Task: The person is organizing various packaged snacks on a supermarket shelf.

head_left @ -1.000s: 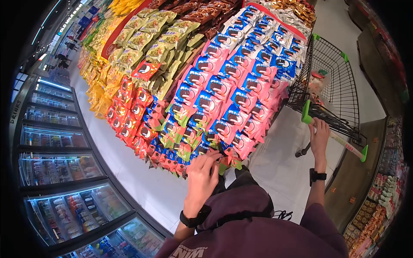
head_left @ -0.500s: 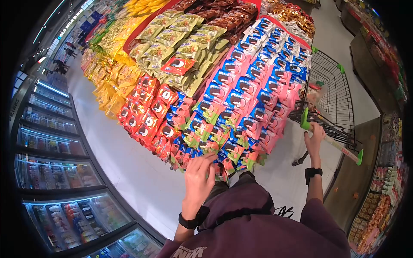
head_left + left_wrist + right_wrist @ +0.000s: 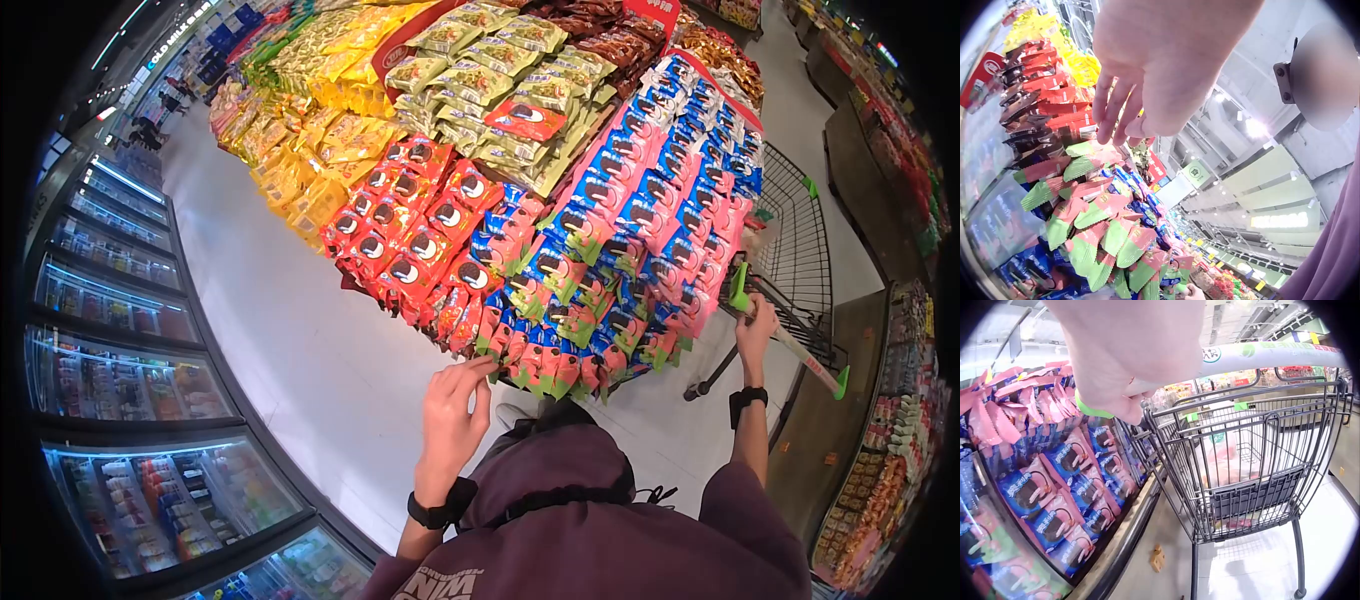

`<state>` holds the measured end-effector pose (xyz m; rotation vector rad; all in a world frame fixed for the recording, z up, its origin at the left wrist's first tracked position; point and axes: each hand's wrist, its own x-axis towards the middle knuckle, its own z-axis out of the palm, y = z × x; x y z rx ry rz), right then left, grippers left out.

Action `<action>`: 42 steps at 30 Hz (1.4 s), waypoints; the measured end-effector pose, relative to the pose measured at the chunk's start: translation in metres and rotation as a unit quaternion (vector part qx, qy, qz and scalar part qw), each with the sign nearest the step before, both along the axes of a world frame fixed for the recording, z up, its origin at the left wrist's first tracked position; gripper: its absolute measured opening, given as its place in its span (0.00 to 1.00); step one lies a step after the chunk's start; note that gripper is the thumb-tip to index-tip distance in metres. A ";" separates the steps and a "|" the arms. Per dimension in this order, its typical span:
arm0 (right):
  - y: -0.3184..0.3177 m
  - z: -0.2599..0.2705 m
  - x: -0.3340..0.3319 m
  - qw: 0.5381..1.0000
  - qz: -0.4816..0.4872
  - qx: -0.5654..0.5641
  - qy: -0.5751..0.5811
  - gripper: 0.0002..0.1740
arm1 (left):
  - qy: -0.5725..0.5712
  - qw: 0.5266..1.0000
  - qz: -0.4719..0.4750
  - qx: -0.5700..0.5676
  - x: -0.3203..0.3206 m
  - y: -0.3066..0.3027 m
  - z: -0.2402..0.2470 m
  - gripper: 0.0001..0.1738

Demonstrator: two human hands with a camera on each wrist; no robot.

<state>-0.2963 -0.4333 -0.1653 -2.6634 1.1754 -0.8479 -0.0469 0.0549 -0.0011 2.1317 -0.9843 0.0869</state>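
My left hand (image 3: 452, 415) hovers at the front corner of a heaped snack display, its fingers loosely bent and holding nothing. The fingertips are right by the edge packs, which in the left wrist view are pink-and-green snack packs (image 3: 1104, 212) with red packs (image 3: 1063, 94) beyond them. Blue-and-pink packs printed with dark sandwich cookies (image 3: 655, 215) fill the slope ahead. My right hand (image 3: 1129, 356) grips the left end of the white handle (image 3: 1272, 357) of a black wire shopping cart (image 3: 1254, 475), beside its green end piece (image 3: 1091, 409).
Behind the red packs lie yellow bags (image 3: 320, 140) and olive-green bags (image 3: 490, 70). Glass-door drink coolers (image 3: 130, 380) line the left side. A plastic bag of goods (image 3: 1219, 456) sits in the cart. Packed shelves (image 3: 880, 480) stand at the right.
The view has shifted left along the display, so the red packs now lie ahead. My left hand passes from the blue packs to the corner near the red ones. My right hand stays on the cart handle.
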 end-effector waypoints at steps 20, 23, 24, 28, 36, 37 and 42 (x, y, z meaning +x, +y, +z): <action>0.035 0.154 0.062 0.981 0.096 0.154 -0.073 0.19 | 0.040 0.998 0.019 -0.052 0.084 -0.024 0.014 0.12; 0.080 0.202 0.142 0.941 0.118 0.253 -0.189 0.11 | 0.096 0.994 -0.001 -0.055 0.101 -0.021 0.014 0.11; 0.097 0.213 0.171 0.912 0.161 0.300 -0.229 0.11 | 0.115 0.992 -0.010 -0.056 0.108 -0.020 0.016 0.11; 0.146 0.237 0.279 0.829 0.219 0.454 -0.243 0.13 | 0.098 0.986 -0.094 -0.099 0.141 -0.017 0.032 0.12; 0.162 0.230 0.357 0.852 0.147 0.483 -0.139 0.16 | 0.101 0.977 -0.149 -0.113 0.192 0.032 0.022 0.14; 0.159 0.225 0.356 0.854 0.146 0.479 -0.142 0.16 | 0.104 0.976 -0.152 -0.113 0.197 0.039 0.019 0.14; 0.179 0.227 0.354 0.878 0.134 0.401 -0.225 0.14 | 0.120 0.974 -0.165 -0.100 0.220 0.060 0.015 0.13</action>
